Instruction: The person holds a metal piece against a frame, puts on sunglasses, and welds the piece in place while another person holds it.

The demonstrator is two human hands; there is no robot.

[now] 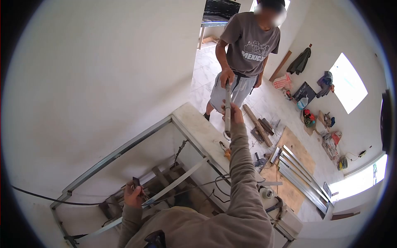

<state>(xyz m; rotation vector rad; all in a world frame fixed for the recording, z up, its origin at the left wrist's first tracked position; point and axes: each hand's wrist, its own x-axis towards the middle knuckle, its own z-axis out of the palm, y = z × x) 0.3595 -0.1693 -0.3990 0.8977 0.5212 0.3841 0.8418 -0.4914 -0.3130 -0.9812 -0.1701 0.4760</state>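
Note:
My right hand (235,114) is stretched far forward, its fingers wrapped round a grey rod-like bar (228,101). The upper end of that bar is in the hand (226,76) of a person facing me, so both of us hold it. Low on the left, my left hand (133,196) is closed on a small dark flat piece (136,181); its exact kind does not show. Around and below my left hand runs a metal frame (120,155) set against the wall, with a diagonal metal strip (178,180) across it.
A white ledge (198,124) lies beside the frame, with an orange-handled tool (226,151) on it. Wooden pieces (258,126) and metal profiles (300,177) lie on the floor to the right. A black cable (53,198) crosses at left. Bags and clothes line the far wall.

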